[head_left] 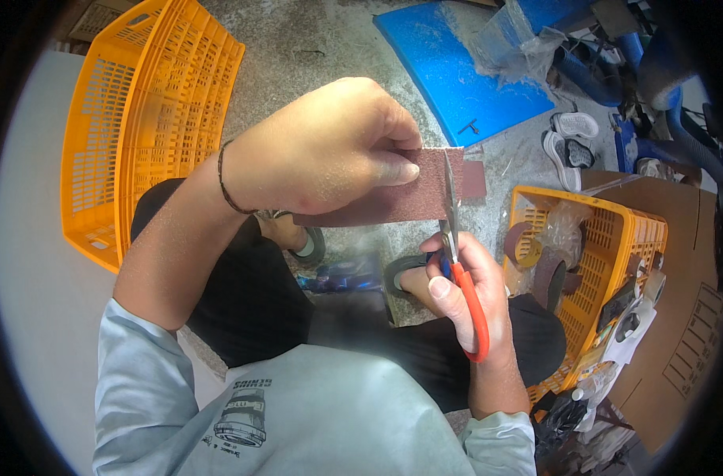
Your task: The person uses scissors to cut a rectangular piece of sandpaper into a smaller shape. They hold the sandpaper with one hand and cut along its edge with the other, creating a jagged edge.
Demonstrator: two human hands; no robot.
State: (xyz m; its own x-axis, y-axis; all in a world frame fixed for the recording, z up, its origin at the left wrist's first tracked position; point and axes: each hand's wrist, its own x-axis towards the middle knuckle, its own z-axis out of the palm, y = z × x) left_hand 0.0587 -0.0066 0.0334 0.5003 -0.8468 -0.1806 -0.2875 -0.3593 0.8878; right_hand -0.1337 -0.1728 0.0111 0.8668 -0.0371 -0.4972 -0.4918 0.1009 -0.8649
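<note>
My left hand [329,147] grips a strip of reddish-brown sandpaper [425,190] and holds it out level in front of me, thumb on top. My right hand [464,285] holds scissors with red handles [471,305]. Their blades [450,202] point up and are closed across the strip near its right end. A small square end of the sandpaper [473,179] sticks out to the right of the blades. I sit with my knees apart in dark trousers.
An orange slatted crate [151,119] stands tilted at the left. Another orange crate [615,238] at the right holds sandpaper rolls [548,274] and plastic bags. A blue board [456,71], white shoes [571,135] and a cardboard box [686,317] lie beyond.
</note>
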